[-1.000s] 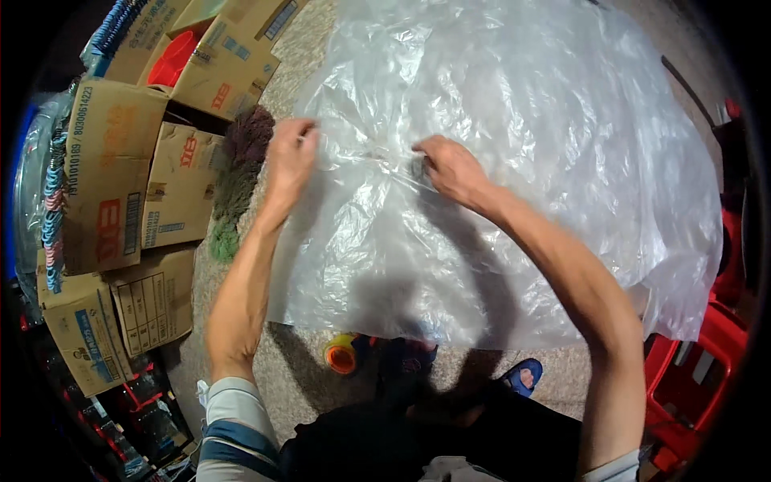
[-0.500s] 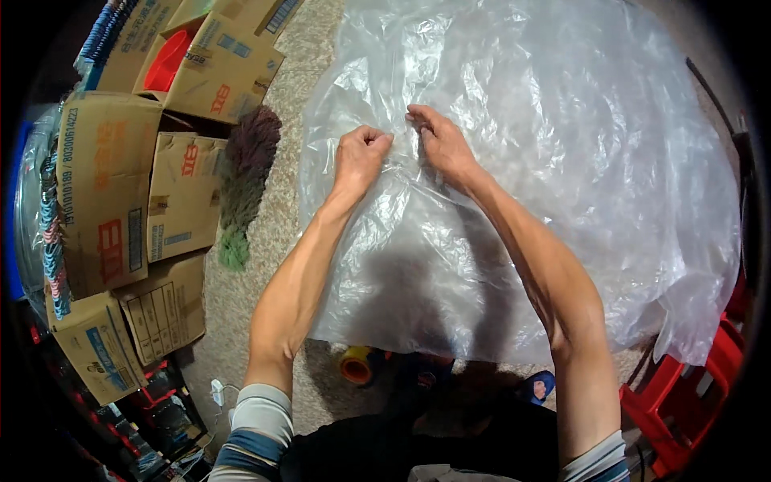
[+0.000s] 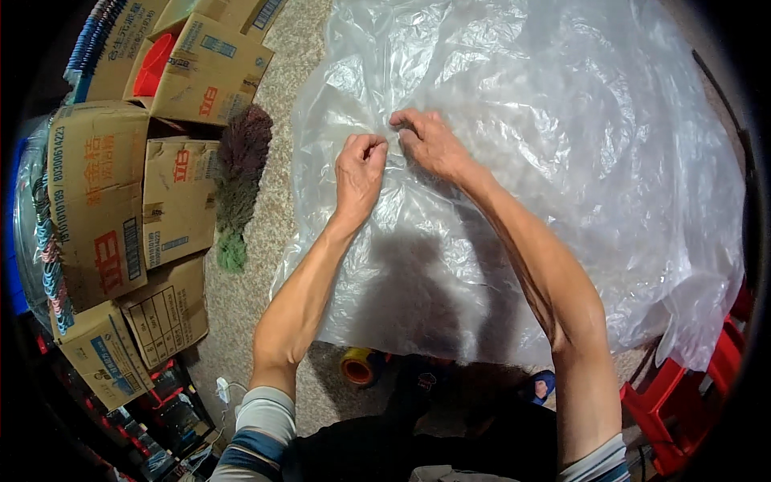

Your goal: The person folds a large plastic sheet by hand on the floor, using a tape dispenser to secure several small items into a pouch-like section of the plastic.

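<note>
A large, crinkled sheet of clear plastic (image 3: 554, 201) spreads out before me, full of shiny folds. My left hand (image 3: 360, 173) is closed in a pinch on the plastic, thumb against the curled fingers, beside a crease. Just to its right, my right hand (image 3: 436, 146) rests over the sheet with bent fingers and a small gap between thumb and forefinger. I see nothing gripped in that gap. Both forearms reach across the near part of the sheet, and my shadow falls on it.
Cardboard boxes (image 3: 100, 201) are stacked at the left, one holding a red plastic item (image 3: 152, 66). Beside them lies a dark, fluffy duster-like thing (image 3: 241, 161) with a green end. A red plastic stool (image 3: 675, 402) stands at the lower right. A yellow-and-red round object (image 3: 359, 367) sits near my feet.
Both hands have shifted slightly left. My right forefinger has bent more. The plastic's left edge has spread outward beside my left forearm, and the view has moved a little.
</note>
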